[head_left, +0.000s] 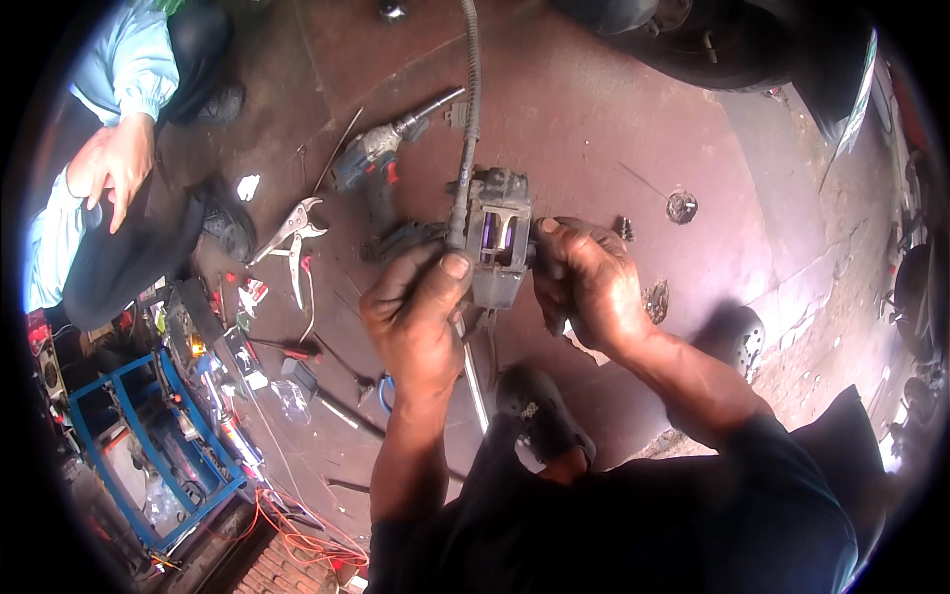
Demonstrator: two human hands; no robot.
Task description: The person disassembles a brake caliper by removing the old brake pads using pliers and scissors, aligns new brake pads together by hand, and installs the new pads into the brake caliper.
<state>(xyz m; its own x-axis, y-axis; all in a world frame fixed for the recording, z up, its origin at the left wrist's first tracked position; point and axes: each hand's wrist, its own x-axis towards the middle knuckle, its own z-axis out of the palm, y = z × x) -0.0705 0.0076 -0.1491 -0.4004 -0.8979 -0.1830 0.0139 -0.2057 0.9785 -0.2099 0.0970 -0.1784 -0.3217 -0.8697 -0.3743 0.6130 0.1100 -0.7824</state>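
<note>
While both forearms reached out over the floor (584, 129), the hands met at a brake caliper (521, 233), held up off the ground about mid-view. Left hand (416, 297) gripped its left side, thumb pressed near the end of the spring-wrapped brake hose (472, 79). Right hand (594, 282) was curled narrow at the right edge, thumb and fingertip close together; couldn't tell if it pinched a small part or just steadied the body.

Progress, my read: caliper was off its mount, hose connected, running up out of view. Purple-tinted parts (509, 235) showed in the window, so something sat inside; couldn't confirm whether pads were fully seated. Refitting looked not yet done.

Just below, a dark clog (539, 411) on one foot. Beyond the left hand lay locking pliers (295, 238), opened out, and a red-handled screwdriver (287, 348). Cordless power tool (381, 148) with a long socket lay farther up. Left edge: blue metal rack (129, 371), orange cord (297, 530) below it, and a co-worker's hand (124, 163), hanging relaxed. Dark wheel (683, 49) at top right.

Labels: packaging near the rack carried print, too small and blurred to read. Nothing legible on caliper or tools.
</note>
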